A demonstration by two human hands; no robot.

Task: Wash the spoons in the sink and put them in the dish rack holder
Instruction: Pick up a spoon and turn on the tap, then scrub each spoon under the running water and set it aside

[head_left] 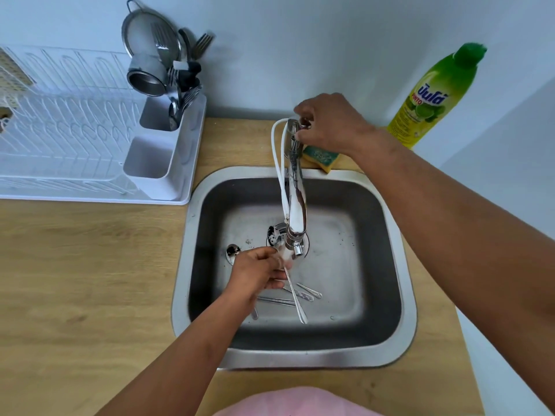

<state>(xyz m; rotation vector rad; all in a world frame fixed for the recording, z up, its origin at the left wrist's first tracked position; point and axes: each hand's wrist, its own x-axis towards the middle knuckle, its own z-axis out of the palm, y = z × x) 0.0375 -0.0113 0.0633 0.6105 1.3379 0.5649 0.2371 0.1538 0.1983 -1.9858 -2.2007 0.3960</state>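
My left hand (259, 271) holds a spoon (295, 298) under the spout of the chrome faucet (295, 205), its handle pointing down toward me. My right hand (327, 123) grips the faucet handle at the back of the steel sink (402, 265). Several more spoons (303, 294) lie on the sink floor; two dirty bowls show near the drain (232, 250). The white dish rack (60, 124) stands at the left, and its cutlery holder (168, 115) contains forks and spoons.
A green dish-soap bottle (435, 94) stands at the back right against the wall. A yellow-green sponge (322, 157) lies behind the sink. A metal strainer (147, 31) and cup (147, 76) sit on the rack. Wooden counter (90, 265) surrounds the sink.
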